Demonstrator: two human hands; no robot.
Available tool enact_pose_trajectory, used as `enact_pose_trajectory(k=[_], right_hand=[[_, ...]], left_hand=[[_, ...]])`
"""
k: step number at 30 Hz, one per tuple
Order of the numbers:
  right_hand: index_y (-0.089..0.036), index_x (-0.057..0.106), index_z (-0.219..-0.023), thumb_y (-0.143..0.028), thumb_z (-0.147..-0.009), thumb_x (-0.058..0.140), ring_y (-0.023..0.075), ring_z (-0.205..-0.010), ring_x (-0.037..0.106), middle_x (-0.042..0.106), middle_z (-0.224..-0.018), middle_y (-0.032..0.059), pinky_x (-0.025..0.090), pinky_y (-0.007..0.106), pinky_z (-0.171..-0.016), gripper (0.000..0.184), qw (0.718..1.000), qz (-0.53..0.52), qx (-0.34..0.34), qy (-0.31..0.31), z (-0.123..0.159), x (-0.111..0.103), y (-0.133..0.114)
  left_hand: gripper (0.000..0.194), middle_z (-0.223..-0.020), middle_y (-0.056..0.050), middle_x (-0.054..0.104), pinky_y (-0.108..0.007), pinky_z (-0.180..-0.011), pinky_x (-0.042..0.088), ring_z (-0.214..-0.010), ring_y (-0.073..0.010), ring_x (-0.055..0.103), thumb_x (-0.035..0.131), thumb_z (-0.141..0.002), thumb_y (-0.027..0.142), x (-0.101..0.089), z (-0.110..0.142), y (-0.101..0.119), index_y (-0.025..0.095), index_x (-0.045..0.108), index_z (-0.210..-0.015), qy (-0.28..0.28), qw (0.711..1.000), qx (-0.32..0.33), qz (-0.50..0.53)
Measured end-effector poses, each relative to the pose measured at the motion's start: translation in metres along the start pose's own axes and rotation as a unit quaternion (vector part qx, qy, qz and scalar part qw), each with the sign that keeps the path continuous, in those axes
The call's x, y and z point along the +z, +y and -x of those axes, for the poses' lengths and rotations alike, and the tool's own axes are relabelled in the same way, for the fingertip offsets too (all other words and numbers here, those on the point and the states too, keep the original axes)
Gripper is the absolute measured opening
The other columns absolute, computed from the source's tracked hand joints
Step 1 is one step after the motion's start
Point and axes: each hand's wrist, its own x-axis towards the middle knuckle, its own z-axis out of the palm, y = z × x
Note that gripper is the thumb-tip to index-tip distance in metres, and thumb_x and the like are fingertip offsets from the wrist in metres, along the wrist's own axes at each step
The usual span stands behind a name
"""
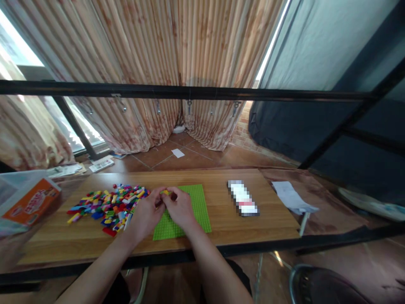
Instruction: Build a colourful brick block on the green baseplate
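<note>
Both hands meet above the upper left part of a green studded baseplate [199,211]. A small yellow toy brick [165,192] shows between the fingertips. My left hand [151,207] is closed with its fingers bent around the brick from the left. From the right, my right hand [179,206] pinches at the same brick with thumb and fingers. My fingers cover most of it, so its full shape is hidden. Left of the baseplate lies a loose pile of toy bricks [117,207] in many colours, close beside my left hand and wrist.
A phone [243,198] with a blurred screen lies on the wooden table [253,232], right of the baseplate. White paper [294,196] rests past the table's right end. An orange box [31,202] in clear plastic stands at the left. A black bar [202,92] crosses beyond the table.
</note>
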Motion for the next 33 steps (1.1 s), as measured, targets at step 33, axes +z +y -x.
enact_pose_trajectory(k=[33], right_hand=[[-0.019, 0.061, -0.115, -0.027, -0.088, 0.054, 0.0232, -0.098, 0.061, 0.063, -0.110, 0.0104, 0.052, 0.041, -0.086, 0.029, 0.977, 0.204, -0.043, -0.037, -0.007, -0.044, 0.064]], left_hand=[[0.036, -0.111, -0.012, 0.070, -0.039, -0.089, 0.055, -0.095, -0.0206, 0.069, 0.047, -0.086, 0.017, 0.033, -0.006, -0.059, 0.014, 0.057, -0.120, 0.004, 0.988, -0.026, 0.155]])
